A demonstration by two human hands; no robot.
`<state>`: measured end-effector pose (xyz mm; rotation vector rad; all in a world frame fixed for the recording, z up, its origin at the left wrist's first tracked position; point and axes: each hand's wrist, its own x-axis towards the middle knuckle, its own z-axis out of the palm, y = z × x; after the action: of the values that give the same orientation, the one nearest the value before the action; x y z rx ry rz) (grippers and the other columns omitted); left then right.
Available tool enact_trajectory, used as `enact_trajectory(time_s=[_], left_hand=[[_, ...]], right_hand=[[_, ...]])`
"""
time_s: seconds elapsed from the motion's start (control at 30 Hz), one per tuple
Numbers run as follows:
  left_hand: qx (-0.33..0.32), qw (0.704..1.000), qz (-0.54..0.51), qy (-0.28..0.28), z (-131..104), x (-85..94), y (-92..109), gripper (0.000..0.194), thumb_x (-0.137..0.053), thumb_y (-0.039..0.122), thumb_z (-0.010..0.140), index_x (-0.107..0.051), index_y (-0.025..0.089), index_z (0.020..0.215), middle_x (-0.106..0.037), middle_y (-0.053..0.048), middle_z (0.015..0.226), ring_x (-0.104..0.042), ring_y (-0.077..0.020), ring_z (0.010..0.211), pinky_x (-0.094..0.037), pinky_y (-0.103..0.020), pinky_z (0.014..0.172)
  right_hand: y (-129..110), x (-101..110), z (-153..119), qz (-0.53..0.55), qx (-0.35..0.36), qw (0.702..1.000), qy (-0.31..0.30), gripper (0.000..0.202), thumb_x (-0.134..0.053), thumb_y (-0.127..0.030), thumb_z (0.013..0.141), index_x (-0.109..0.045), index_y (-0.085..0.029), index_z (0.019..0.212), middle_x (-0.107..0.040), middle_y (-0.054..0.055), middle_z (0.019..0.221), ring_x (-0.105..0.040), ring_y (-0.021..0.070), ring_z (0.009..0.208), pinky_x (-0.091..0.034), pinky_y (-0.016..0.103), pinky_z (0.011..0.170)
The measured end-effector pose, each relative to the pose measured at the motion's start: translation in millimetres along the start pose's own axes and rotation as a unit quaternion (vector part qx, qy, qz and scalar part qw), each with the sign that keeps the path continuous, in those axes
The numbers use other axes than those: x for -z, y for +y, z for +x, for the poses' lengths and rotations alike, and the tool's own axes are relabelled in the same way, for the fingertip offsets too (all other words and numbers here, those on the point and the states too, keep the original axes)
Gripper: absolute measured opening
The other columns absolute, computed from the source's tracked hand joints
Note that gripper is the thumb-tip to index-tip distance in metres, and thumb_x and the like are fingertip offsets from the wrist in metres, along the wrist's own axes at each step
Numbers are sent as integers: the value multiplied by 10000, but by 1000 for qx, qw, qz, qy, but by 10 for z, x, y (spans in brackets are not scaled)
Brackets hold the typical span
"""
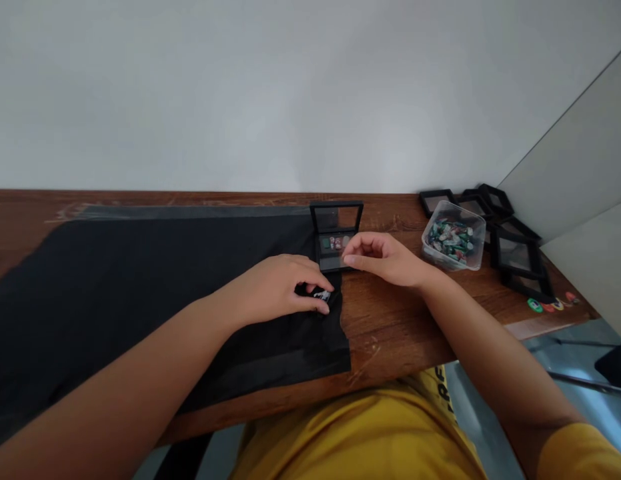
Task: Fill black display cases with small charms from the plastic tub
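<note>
A small black hinged case (332, 263) stands open on the black cloth, its framed lid (337, 204) raised at the back. Several small green, pinkish and grey pieces (333, 243) sit in a row in its base. My left hand (283, 287) is just in front of the case, thumb and fingers closed around a small silvery-and-black piece (321, 295) low over the cloth. At the right edge of the case, my right hand (385, 259) has its fingers curled, thumb and fingertips together over the base; anything between them is too small to make out.
A clear plastic tub (455, 257) of small mixed pieces stands on the right. Several black framed cases (515, 253) lie piled behind and beside it. Small coloured discs (535, 305) lie near the right table edge. Black cloth (190, 267) covers the wooden table's left part; a wall rises behind.
</note>
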<state>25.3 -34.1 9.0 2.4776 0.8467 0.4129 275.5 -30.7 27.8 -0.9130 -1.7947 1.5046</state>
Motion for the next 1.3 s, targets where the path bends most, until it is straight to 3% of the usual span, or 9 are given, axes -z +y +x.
enact_trajectory(time_s=[0.2,0.33,0.6,0.8,1.07,1.3], left_hand=[[-22,999,-15,38,-10,-21,-10,255,-682,508,942,-816,292,934,-792,-4,918,-731,-178,835,-556,-282,803],[-2,999,-32,41,-2,18,-1,256,-679,503,943,-822,290,935,-797,4,879,-733,-164,763,-551,-264,727],[-15,980,-117,160,16,29,106,266,-758,507,911,-829,252,933,-805,-16,858,-741,-155,734,-582,-239,687],[-38,972,-123,198,39,-19,151,252,-736,472,944,-829,241,904,-811,-27,863,-747,-150,759,-606,-254,741],[-26,966,-72,246,21,11,165,246,-763,463,922,-790,226,863,-781,0,790,-699,-125,667,-547,-238,638],[-85,951,-1,298,19,28,188,183,-756,385,949,-736,228,858,-788,8,806,-719,-138,704,-571,-273,683]], right_hand=[[14,-6,5,-10,5,1000,-8,378,-814,-506,825,-631,-180,877,-564,-31,747,-474,111,685,-393,265,663],[23,-10,3,-20,4,1000,-6,374,-808,-499,820,-636,-172,873,-564,-32,747,-476,110,686,-390,263,658],[41,-17,-13,-41,11,999,-19,260,-748,-410,889,-636,-175,893,-561,-27,758,-477,113,677,-379,260,644],[22,-26,-32,-23,17,998,-47,250,-740,-399,885,-657,-168,930,-554,-31,763,-474,109,686,-381,263,649],[-1,-20,-42,-19,9,998,-53,279,-756,-421,877,-652,-168,930,-548,-38,749,-467,106,680,-370,263,644],[18,-27,-39,-21,3,998,-52,303,-758,-442,872,-650,-167,938,-542,-34,764,-463,110,682,-367,269,649]])
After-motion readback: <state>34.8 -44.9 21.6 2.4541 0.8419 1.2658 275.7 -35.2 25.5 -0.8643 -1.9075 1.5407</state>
